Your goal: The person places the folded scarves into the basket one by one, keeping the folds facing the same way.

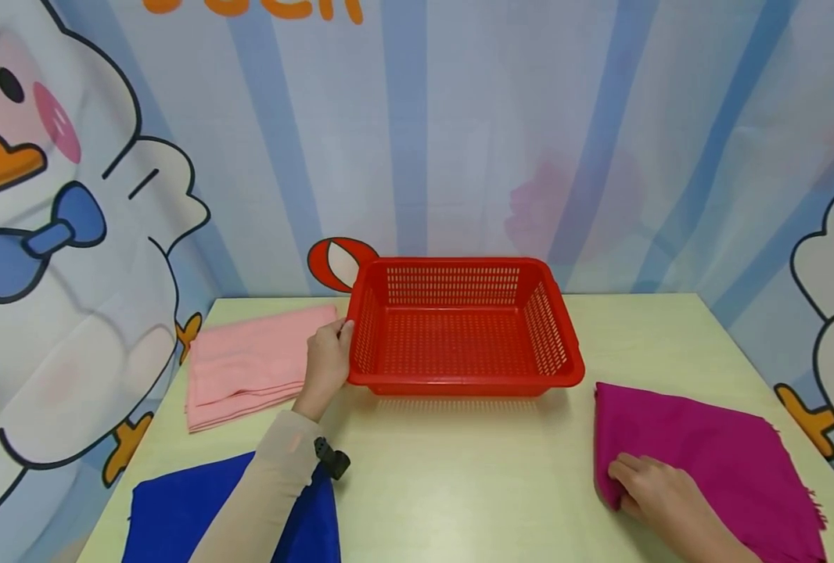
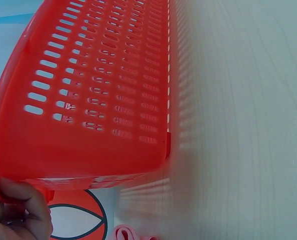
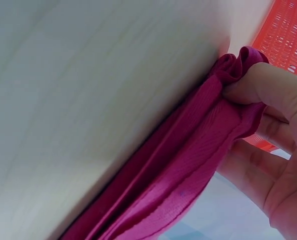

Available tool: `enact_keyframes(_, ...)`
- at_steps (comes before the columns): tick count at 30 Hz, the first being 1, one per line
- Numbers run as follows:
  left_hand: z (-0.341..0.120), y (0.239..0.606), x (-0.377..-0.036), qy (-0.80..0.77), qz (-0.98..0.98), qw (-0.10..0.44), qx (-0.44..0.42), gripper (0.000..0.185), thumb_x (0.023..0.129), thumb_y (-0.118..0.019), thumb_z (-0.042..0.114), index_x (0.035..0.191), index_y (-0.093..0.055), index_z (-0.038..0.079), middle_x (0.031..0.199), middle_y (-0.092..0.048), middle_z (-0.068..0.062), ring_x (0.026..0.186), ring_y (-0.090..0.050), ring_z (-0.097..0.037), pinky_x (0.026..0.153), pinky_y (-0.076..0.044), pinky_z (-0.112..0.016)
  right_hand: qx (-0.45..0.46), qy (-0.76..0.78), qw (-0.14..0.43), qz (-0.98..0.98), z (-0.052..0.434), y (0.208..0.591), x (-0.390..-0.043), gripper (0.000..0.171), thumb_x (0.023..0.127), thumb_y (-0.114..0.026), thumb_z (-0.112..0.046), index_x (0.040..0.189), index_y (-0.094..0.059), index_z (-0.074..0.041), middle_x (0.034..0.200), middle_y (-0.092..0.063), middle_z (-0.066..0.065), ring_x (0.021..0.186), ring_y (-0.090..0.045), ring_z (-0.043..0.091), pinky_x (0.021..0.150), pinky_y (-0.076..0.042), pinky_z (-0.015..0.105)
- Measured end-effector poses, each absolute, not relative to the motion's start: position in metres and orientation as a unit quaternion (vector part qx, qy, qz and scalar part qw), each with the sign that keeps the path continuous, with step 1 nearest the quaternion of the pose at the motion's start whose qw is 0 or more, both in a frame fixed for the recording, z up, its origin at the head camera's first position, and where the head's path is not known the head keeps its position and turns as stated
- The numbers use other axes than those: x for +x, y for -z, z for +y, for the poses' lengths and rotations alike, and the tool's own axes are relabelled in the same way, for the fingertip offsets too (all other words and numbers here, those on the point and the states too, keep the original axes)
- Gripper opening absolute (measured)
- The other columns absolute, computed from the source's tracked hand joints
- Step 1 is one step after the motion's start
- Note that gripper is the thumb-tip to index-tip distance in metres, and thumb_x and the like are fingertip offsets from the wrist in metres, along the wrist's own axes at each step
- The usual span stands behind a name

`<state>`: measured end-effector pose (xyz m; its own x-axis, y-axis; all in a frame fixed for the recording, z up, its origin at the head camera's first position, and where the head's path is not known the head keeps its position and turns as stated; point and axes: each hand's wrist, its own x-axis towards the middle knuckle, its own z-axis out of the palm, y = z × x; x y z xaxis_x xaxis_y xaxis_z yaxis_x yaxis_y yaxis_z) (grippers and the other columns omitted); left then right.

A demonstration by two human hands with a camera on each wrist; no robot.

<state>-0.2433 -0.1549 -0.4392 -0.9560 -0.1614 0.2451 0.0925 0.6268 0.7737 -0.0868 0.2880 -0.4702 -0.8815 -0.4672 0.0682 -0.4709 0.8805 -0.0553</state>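
Red slotted plastic basket (image 1: 459, 328) sits mid-bench, left hand (image 1: 328, 360) gripping its left rim. Right hand (image 1: 652, 489) pinches the bunched edge of a folded magenta cloth (image 1: 706, 453) lying just right of the basket

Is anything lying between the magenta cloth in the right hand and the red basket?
Nothing visible. The right hand pinches the magenta cloth, and only bare table lies between it and the red basket, which looks empty.
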Motion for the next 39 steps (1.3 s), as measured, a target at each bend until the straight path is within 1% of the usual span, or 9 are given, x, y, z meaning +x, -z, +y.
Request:
enact_keyframes(10, -0.154, 0.438, -0.242, 0.440, -0.887, 0.139, 0.020, 0.033, 0.107, -0.048, 0.019, 0.118, -0.068, -0.005, 0.084, -0.067, -0.017, 0.073, -0.061, -0.025, 0.062, -0.053, -0.034, 0.231, -0.050, -0.010, -0.972, 0.288, 0.470, -0.084, 0.029, 0.069, -0.089, -0.006, 0.086, -0.067, -0.014, 0.077, -0.057, -0.008, 0.065, -0.051, 0.007, 0.062, -0.056, 0.025)
enact_keyframes(16, -0.154, 0.438, -0.241, 0.446, -0.885, 0.132, 0.025, 0.033, 0.107, -0.047, 0.019, 0.116, -0.068, -0.005, 0.083, -0.066, -0.016, 0.071, -0.062, -0.024, 0.058, -0.052, -0.031, 0.236, -0.075, -0.028, -0.968, 0.290, 0.470, -0.082, 0.029, 0.070, -0.089, -0.006, 0.091, -0.070, -0.011, 0.081, -0.062, -0.005, 0.069, -0.055, 0.009, 0.065, -0.058, 0.031)
enact_keyframes(24, -0.153, 0.438, -0.241, 0.453, -0.882, 0.127, 0.025, 0.033, 0.107, -0.048, 0.020, 0.116, -0.068, -0.004, 0.084, -0.066, -0.016, 0.071, -0.063, -0.024, 0.057, -0.053, -0.029, 0.269, -0.081, -0.007, -0.960, 0.294, 0.471, -0.079, 0.030, 0.068, -0.089, -0.006, 0.090, -0.069, -0.009, 0.081, -0.062, -0.005, 0.068, -0.056, 0.009, 0.062, -0.058, 0.029)
enact_keyframes(31, -0.154, 0.438, -0.241, 0.453, -0.882, 0.128, 0.022, 0.033, 0.107, -0.048, 0.019, 0.116, -0.068, -0.005, 0.084, -0.067, -0.017, 0.071, -0.064, -0.025, 0.057, -0.054, -0.030, 0.272, -0.089, -0.014, -0.958, 0.295, 0.472, -0.077, 0.028, 0.070, -0.088, -0.005, 0.091, -0.071, -0.008, 0.083, -0.064, -0.003, 0.070, -0.059, 0.011, 0.064, -0.058, 0.031)
enact_keyframes(39, -0.154, 0.439, -0.241, 0.454, -0.881, 0.129, 0.019, 0.034, 0.107, -0.048, 0.020, 0.119, -0.067, -0.005, 0.086, -0.068, -0.018, 0.072, -0.065, -0.026, 0.058, -0.054, -0.031, 0.291, -0.090, 0.003, -0.952, 0.297, 0.472, -0.076, 0.027, 0.069, -0.087, -0.002, 0.089, -0.070, -0.010, 0.082, -0.063, -0.005, 0.069, -0.056, 0.008, 0.061, -0.057, 0.028)
